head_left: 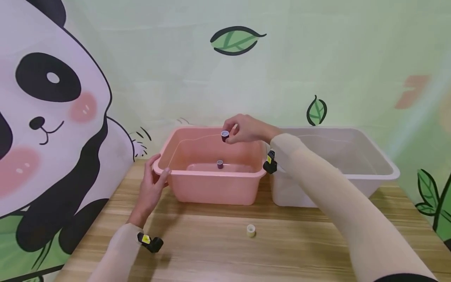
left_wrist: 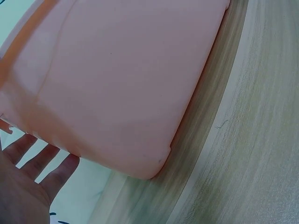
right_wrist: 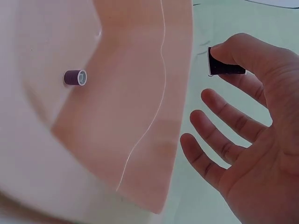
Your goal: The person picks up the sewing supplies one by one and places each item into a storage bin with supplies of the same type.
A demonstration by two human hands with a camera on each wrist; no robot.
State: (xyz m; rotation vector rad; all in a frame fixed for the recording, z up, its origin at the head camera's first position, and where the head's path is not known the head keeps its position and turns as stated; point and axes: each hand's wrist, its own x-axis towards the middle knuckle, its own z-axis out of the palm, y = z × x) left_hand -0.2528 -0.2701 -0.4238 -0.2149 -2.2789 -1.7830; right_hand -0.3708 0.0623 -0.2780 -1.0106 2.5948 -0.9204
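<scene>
Tabletop [head_left: 197, 246]: pale spool [head_left: 251, 231], head view only; right hand [head_left: 247, 129] pinches dark spool [head_left: 224, 136]; left hand [head_left: 150, 192] grips pink tub [head_left: 215, 188]; sleeve [head_left: 317, 172] partly blocks white tub [head_left: 374, 177].

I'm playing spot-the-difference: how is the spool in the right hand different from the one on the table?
The held spool is dark; the table spool is pale yellow. The right hand pinches the held spool; the table spool stands untouched. Both have a pale, round end.

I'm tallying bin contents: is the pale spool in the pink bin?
No, the pale spool stands on the wooden table, outside the pink bin.
</scene>
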